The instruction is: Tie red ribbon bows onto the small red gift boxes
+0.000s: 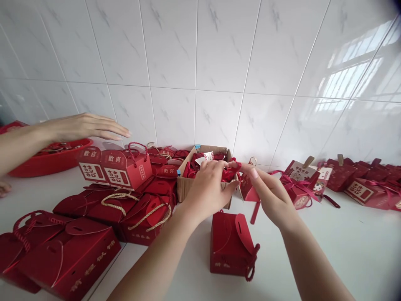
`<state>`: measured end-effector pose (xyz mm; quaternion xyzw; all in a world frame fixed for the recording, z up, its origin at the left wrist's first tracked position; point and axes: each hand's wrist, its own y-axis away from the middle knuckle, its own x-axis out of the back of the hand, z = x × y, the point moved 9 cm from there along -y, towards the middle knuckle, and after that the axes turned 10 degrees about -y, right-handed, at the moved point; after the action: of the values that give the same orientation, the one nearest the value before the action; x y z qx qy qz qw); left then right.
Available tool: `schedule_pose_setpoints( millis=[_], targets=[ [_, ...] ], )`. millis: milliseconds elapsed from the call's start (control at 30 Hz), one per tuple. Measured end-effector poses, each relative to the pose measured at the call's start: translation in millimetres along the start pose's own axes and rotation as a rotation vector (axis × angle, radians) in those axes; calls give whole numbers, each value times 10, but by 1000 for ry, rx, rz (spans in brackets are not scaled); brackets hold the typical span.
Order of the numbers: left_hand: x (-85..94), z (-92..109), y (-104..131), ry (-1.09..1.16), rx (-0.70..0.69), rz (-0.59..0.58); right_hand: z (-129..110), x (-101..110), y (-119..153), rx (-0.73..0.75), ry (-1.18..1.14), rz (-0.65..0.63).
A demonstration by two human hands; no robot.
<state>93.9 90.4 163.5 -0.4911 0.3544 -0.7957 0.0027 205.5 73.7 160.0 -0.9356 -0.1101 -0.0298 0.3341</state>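
Observation:
Both of my hands are raised over the middle of the table, in front of an open cardboard box. My left hand [208, 184] has its fingertips closed on a red ribbon [235, 165]. My right hand [273, 194] pinches the same ribbon from the other side, and a loose tail hangs below its fingers. Under them a small red gift box [233, 246] stands on the table, its curved flaps folded over and a twisted red cord handle at its right side. The cardboard box [188, 190] holds crumpled red ribbon and a white printed tag [209, 156].
At left, another person's hand [90, 125] hovers above red boxes with white labels [115, 171]. Larger red boxes [72, 255] fill the left front, some with straw-coloured rope handles [150, 217]. A red basin [50, 163] stands behind. Ribboned boxes [299, 188] line the right, along a tiled wall [219, 62].

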Motion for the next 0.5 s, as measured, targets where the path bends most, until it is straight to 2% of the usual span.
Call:
schedule_pose_setpoints(
  millis=[100, 200, 300, 367, 500],
  targets=[
    [21, 130, -3, 167, -79, 6, -158, 37, 77, 44, 74, -15],
    [68, 154, 20, 329, -72, -30, -293, 214, 116, 116, 150, 75],
    [110, 114, 43, 419, -16, -85, -355, 489, 138, 169, 179, 262],
    [137, 93, 46, 435, -1, -104, -353, 688, 168, 215, 108, 418],
    [262, 58, 21, 387, 6, -3, -288, 978, 270, 353, -88, 706]
  ],
)
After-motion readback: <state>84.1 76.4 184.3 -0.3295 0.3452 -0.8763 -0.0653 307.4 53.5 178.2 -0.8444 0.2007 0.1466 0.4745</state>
